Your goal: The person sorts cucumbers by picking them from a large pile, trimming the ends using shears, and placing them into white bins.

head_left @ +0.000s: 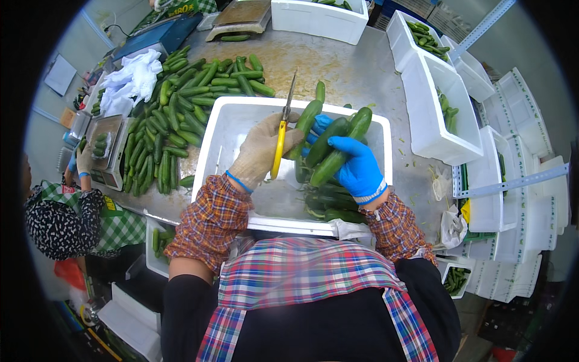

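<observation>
My left hand [258, 147], in a beige knit glove, grips yellow-handled scissors [279, 151], their blades pointing away from me. Its fingertips also touch a cucumber [309, 115]. Several cucumbers [334, 165] lie in my right hand [359, 169], which wears a blue glove and has its thumb over them. Both hands are above a white foam box [289, 225]. More cucumbers [332, 203] rest inside its right part, partly hidden under my right hand.
A large cucumber pile [181, 108] covers the metal table [334, 63] to the left. Beyond it, a co-worker [68, 221] handles a small pack on a scale [113, 167]. White foam boxes [445, 135] line the right side; another scale [239, 20] stands at the back.
</observation>
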A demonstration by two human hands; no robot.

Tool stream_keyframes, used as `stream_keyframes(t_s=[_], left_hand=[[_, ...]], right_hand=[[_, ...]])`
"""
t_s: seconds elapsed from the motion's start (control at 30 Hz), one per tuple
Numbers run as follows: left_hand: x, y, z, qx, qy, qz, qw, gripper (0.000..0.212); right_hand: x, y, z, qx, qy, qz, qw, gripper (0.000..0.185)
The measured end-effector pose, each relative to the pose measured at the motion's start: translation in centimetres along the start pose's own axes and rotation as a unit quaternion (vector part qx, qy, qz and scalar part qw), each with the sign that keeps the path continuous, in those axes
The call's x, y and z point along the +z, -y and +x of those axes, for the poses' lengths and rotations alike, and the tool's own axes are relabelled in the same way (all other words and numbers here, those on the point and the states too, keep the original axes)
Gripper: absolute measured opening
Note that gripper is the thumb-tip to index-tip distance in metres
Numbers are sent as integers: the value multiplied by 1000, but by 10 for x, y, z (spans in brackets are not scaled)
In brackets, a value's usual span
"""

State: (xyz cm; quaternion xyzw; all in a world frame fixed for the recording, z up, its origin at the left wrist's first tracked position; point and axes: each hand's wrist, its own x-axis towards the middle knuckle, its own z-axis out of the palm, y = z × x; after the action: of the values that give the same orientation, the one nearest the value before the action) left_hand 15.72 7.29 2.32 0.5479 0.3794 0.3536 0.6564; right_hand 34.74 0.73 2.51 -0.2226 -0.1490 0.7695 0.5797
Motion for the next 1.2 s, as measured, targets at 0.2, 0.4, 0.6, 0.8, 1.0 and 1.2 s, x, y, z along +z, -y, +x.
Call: stream_keyframes(t_s=[0.2,0.4,0.6,0.8,1.0,1.2], left_hand=[[5,9,-7,82,26,127,988,47],[14,-16,-16,175,-99,242,949,49],[-10,-12,-4,430,-98,464,768,58],[-11,-17,-8,405,-72,548,728,61],[-16,-31,-8,391,-59,619,678,57],[-17,-43,-10,398,-38,650,646,61]], right_hand=[[-3,2,-9,14,28,-201,979,51],[-11,18,5,-24,24,168,985,56],[-26,20,2,-113,17,237,965,50],[-31,22,1,-58,130,294,945,53],[-25,21,-4,-78,80,269,957,56],[-30,14,1,-79,113,305,942,58]])
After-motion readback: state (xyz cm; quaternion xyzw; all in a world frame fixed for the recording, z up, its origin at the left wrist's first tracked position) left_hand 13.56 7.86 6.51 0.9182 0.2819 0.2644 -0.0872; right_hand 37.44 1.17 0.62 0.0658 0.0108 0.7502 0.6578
